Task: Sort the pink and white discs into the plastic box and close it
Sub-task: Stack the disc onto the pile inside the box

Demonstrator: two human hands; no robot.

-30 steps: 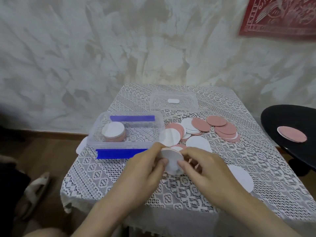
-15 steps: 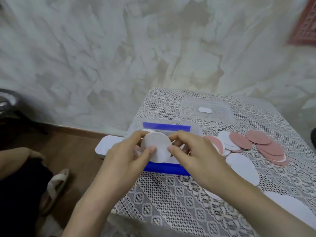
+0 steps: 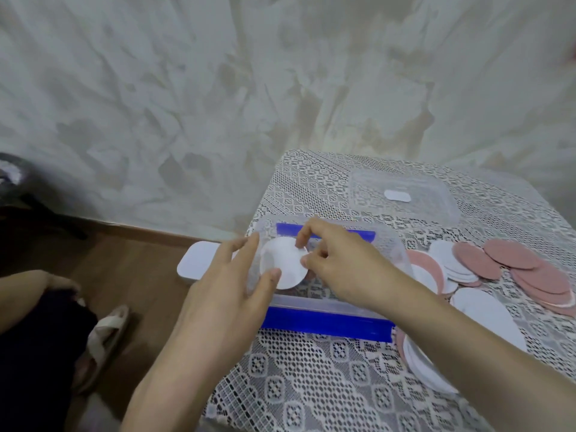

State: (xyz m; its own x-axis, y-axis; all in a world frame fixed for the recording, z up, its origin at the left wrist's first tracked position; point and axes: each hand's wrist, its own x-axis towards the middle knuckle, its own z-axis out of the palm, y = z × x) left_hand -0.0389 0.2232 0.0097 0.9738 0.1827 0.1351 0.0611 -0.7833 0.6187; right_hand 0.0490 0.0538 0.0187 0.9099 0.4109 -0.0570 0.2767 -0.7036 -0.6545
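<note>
Over the left end of the plastic box point(image 3: 393, 244), the right hand point(image 3: 343, 269) pinches a white disc point(image 3: 285, 265) by its right rim. The left hand point(image 3: 224, 294) lies straight-fingered against the box's left wall (thumb tip at the disc's lower edge). The box hugs the left edge of the table point(image 3: 311, 385); loose discs point(image 3: 511, 266) crowd its right side.

Two hands: left hand point(image 3: 224, 294), right hand point(image 3: 343, 269). One clear plastic box point(image 3: 396, 244) with two blue clasps point(image 3: 327, 322), at its six and twelve o'clock. One clear lid point(image 3: 436, 207) at one o'clock of it. One white disc point(image 3: 286, 266) at the right fingertips. At three o'clock, at least five pink discs point(image 3: 511, 254) and four loose white discs point(image 3: 486, 316), overlaps hiding any others. One sandal point(image 3: 106, 335) at eight o'clock.
</note>
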